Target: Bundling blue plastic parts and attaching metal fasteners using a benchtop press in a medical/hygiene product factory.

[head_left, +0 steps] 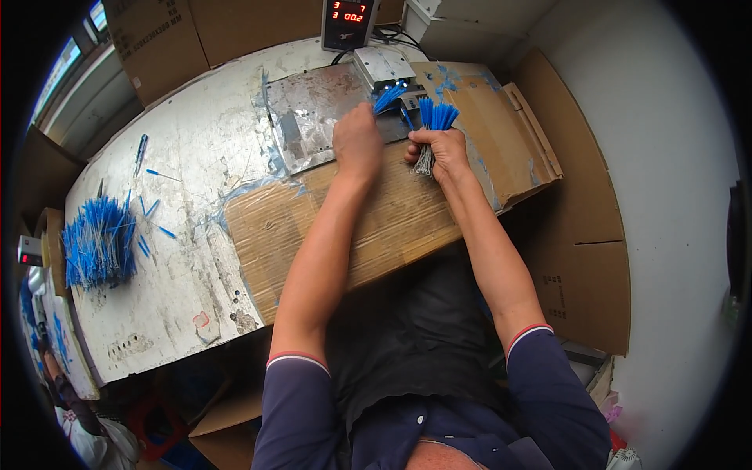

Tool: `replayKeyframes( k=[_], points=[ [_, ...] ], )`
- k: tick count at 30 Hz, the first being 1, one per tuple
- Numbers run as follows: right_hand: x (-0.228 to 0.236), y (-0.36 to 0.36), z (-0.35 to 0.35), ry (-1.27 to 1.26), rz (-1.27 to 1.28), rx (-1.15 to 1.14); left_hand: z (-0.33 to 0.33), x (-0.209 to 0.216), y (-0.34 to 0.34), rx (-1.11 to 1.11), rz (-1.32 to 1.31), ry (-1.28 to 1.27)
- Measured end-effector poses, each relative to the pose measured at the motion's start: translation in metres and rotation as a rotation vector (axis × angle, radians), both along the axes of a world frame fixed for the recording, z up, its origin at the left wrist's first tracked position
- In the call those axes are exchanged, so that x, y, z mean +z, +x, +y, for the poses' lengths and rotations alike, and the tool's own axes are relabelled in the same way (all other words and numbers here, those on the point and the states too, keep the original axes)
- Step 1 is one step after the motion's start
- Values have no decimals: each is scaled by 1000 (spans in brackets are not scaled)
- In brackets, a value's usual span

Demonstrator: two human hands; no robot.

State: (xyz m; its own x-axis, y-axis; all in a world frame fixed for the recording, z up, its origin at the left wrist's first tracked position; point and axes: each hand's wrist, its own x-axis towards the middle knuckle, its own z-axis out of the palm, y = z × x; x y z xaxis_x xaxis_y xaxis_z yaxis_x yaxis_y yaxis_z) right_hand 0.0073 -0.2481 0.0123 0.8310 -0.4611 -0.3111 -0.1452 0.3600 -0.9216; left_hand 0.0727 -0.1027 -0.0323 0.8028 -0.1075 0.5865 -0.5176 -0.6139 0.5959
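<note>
My right hand [444,150] is closed around a bundle of small wire brushes [440,117]. Their blue bristle ends point up and away, and the looped wire ends hang out below my fist. Slightly blurred, my left hand [359,139] is closed at the foot of another bunch of blue brushes [389,98], whose tips fan out toward a small metal machine [383,67] with lit spots on its front. Between the two hands one single blue brush [407,119] stands at a slant; what holds it is hard to make out.
A large heap of blue brushes [99,241] lies on the worn white table [184,227] at the left, loose ones beside it. A pen [141,153] lies farther back. Cardboard [345,227] covers the near edge. A red-digit display [347,25] stands behind the machine. Another person [86,423] appears at lower left.
</note>
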Motion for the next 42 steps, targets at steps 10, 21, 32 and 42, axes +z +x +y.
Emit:
replayKeyframes(
  k=[10,21,32,42],
  points=[
    [0,11,6,-77,51,-16,2,-2,0,75,-33,146],
    [3,34,13,-141,142,-94,8,0,9,188,-68,-105],
    [-3,16,7,139,-47,-42,4,-1,6,105,22,-89],
    [-8,1,-4,67,-75,56,7,5,2,-18,22,-6]
  ],
)
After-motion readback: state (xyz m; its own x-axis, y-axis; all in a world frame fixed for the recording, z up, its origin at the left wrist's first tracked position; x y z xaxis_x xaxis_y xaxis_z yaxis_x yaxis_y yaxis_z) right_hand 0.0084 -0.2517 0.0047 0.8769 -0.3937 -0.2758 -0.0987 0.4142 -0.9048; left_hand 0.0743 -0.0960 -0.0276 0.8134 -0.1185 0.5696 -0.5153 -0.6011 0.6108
